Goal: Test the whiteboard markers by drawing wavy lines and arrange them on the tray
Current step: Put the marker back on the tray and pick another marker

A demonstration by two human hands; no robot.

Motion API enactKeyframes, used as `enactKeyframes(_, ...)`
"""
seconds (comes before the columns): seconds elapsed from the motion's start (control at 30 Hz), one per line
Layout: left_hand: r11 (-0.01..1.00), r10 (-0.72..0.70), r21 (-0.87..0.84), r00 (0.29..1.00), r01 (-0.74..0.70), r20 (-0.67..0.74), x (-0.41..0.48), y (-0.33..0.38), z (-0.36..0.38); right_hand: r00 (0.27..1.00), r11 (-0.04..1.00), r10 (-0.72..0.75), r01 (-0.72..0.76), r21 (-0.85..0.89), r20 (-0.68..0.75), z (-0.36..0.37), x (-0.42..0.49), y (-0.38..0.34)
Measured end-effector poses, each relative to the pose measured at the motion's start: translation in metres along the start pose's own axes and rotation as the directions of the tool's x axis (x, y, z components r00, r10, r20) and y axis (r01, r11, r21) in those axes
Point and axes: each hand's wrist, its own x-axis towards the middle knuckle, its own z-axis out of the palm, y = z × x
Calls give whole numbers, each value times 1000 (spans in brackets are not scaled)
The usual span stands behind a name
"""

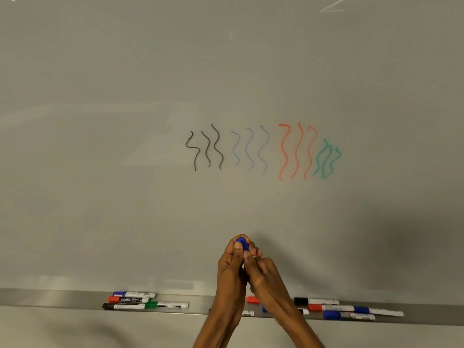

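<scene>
Both my hands meet in front of the whiteboard [226, 71], low in the middle. My left hand [232, 267] curls round the blue cap [243, 243] of a marker, and my right hand [263, 275] grips the marker's body, which is hidden inside the fingers. Wavy lines stand on the board: black [204, 149], pale blue [249, 149], red [296, 151] and green [327, 159]. Below runs the metal tray [62, 297]. On its left lie a blue-capped marker [134, 294], a red-capped one [128, 299], a black-capped one [123, 306] and a green-capped one [165, 305].
To the right on the tray lie more markers: a black-capped one [316, 301], a red-capped one [330, 308], a blue one [349, 315] and another blue-capped one [381, 311]. A red cap [253, 299] shows between my arms. Other markers are partly hidden behind my wrists.
</scene>
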Motion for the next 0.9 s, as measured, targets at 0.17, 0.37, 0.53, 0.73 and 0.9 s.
enactKeyframes(0.17,998,13,54,1000,-13,9,-4,10,-1,997,1000,8,-5,-30,76,0,0,4)
enactKeyframes(0.37,980,80,187,997,-75,-18,-1,15,-1,999,991,-31,34,-128,27,1,-3,-11)
enactKeyframes(0.53,925,376,119,916,-362,-138,23,93,-24,991,954,130,-135,-267,-38,2,-28,37)
enactKeyframes(0.73,818,519,385,836,-426,-177,27,109,-35,997,989,72,-76,-125,-40,-3,-33,37)
enactKeyframes(0.9,633,734,604,625,-485,-267,32,99,-46,995,994,-93,92,-52,-21,-2,-11,-11)
